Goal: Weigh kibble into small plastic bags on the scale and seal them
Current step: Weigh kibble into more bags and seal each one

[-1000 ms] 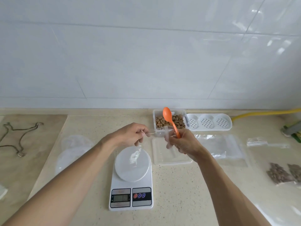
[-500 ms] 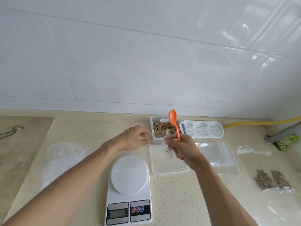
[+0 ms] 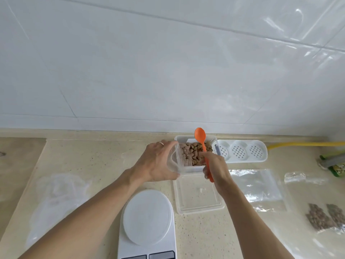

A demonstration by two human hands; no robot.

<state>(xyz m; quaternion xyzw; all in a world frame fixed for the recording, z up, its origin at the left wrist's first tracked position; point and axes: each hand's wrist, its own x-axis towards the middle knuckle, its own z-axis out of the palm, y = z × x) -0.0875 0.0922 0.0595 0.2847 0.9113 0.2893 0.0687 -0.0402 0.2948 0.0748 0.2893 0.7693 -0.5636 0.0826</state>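
Up close, the left hand [image 3: 158, 163] holds a small clear bag [image 3: 173, 161] beside the kibble container [image 3: 194, 152]; the right hand [image 3: 214, 165] grips an orange spoon [image 3: 202, 143]. Below the hands sits the scale [image 3: 147, 219].

Glossy white tiled wall [image 3: 168, 62]. Speckled beige stone-like table [image 3: 97, 161], smooth. Clear plastic tub [image 3: 188, 168], lid [image 3: 197, 197] and bags [image 3: 259, 186]. Smooth orange plastic spoon [image 3: 200, 136]. White plastic scale [image 3: 147, 215], matt.

Both forearms reach forward, the left hand [image 3: 158, 161] curled around a clear bag, the right hand [image 3: 214, 165] gripping an orange spoon.
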